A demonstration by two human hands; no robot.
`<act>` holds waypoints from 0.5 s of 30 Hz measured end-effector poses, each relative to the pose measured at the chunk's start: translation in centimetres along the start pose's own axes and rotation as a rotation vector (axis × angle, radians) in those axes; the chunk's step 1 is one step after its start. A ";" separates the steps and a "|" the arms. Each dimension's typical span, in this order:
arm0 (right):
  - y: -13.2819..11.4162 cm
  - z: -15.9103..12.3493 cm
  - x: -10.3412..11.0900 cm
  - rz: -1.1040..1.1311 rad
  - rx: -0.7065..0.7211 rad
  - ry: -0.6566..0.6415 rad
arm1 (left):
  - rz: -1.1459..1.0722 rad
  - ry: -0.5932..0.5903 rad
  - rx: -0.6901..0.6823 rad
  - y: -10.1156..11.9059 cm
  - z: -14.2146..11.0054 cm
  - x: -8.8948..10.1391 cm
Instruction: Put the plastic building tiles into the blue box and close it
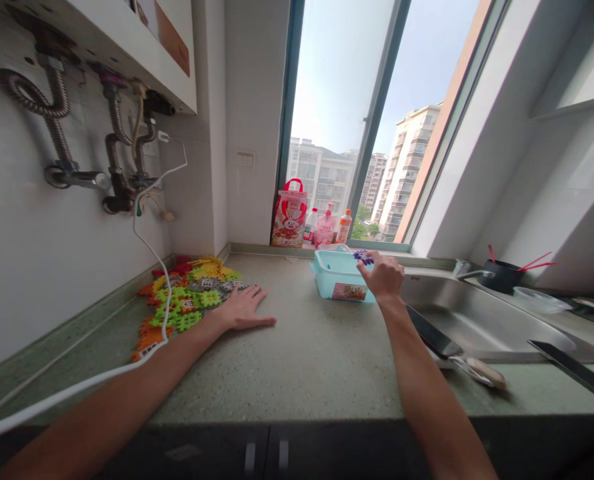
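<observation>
My right hand (384, 275) is closed on a small purple toy piece (363, 257), held over the near right rim of a light blue plastic box (337, 275) on the countertop. My left hand (244, 308) lies flat and open on the counter, its fingers spread. It rests at the right edge of a pile of several flat interlocking toy pieces (189, 297) in green, yellow, orange, red and grey, heaped against the left wall.
A white cable (149, 247) hangs from the wall pipes and crosses the pile. A steel sink (469, 313) lies right of the box, with a knife (447, 347) on its near edge. Bottles and a red-and-white bag (290, 217) stand on the window sill.
</observation>
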State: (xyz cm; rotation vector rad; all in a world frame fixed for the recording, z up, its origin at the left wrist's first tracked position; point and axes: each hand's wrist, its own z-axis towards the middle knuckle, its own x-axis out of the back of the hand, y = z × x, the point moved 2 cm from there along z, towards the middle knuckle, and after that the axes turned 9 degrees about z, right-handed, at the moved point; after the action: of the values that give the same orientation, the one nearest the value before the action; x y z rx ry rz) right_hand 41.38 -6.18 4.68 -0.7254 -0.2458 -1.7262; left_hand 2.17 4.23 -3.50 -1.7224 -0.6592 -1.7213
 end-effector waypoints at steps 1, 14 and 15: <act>0.1 0.0 0.0 -0.006 -0.014 -0.026 | 0.002 0.004 0.000 0.0 0.0 0.0; -8.7 -1.8 6.5 0.683 0.421 0.058 | 0.017 0.014 -0.001 -0.1 0.1 -0.1; -10.3 -3.1 8.3 0.815 0.469 0.050 | 0.016 0.014 0.000 -0.1 0.1 -0.1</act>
State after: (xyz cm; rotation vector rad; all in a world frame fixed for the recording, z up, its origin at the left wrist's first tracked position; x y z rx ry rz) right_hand 29.74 -11.48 9.30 -0.3502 -0.2597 -0.8600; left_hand 2.16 4.39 -3.62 -1.7096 -0.6375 -1.7204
